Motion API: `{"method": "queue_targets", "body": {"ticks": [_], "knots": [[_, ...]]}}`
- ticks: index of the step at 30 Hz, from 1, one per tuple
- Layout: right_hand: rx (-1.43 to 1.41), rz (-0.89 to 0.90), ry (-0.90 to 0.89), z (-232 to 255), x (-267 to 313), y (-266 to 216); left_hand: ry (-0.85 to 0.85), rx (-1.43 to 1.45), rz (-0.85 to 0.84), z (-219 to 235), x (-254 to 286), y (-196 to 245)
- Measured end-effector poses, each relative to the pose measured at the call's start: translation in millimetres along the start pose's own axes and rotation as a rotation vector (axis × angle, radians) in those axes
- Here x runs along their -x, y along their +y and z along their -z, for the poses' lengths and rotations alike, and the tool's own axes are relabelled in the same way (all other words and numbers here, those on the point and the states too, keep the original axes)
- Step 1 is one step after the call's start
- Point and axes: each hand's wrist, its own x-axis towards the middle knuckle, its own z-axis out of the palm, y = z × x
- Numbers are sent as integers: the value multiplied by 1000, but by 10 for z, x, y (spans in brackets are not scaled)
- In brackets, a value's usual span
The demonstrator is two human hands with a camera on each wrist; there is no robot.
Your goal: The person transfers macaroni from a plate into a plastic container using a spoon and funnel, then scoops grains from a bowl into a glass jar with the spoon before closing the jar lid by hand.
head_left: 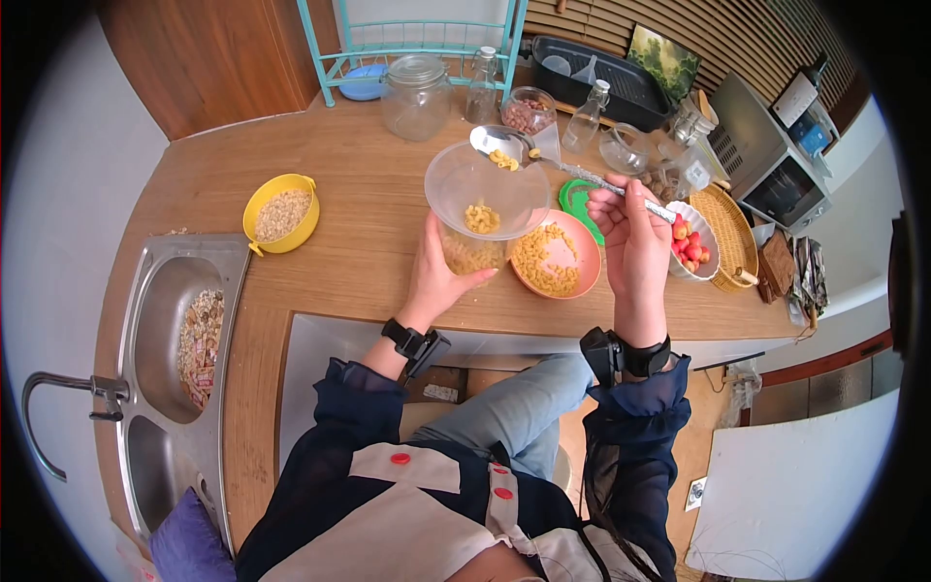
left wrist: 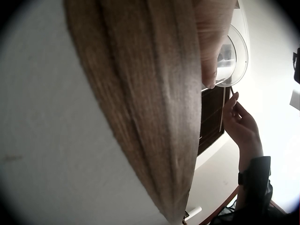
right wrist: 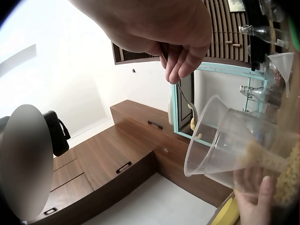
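Note:
My left hand holds a clear container with macaroni inside, thumb across its near side. A wide, flared clear plastic rim piece, shaped like a funnel, tops it. My right hand pinches the handle of a long metal spoon. The spoon's bowl carries some macaroni over the far part of the flared rim. Just right of the container, a pink bowl of macaroni sits on the counter. In the left wrist view, my left hand partly hides the clear rim.
To the left stand a yellow bowl of oat-like flakes and a metal sink. Behind are a glass jar, bottles and a teal rack. On the right lie a white bowl of red fruit, a wicker basket and a green lid.

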Motion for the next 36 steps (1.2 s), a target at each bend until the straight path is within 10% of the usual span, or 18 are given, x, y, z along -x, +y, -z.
{"method": "queue_targets", "body": {"ticks": [17,22,29,36], "knots": [[176,162,-39,-80,167,-19,151,85,-108,151,-167,290],[741,510,80,156,457,-8,148,155,-134,227,-421,540],[260,27,628,1024,1015,770,188,131,-180,114,-427,555],[556,170,470,985,1105,930,270,-41,-294,153,-465,621]]}}
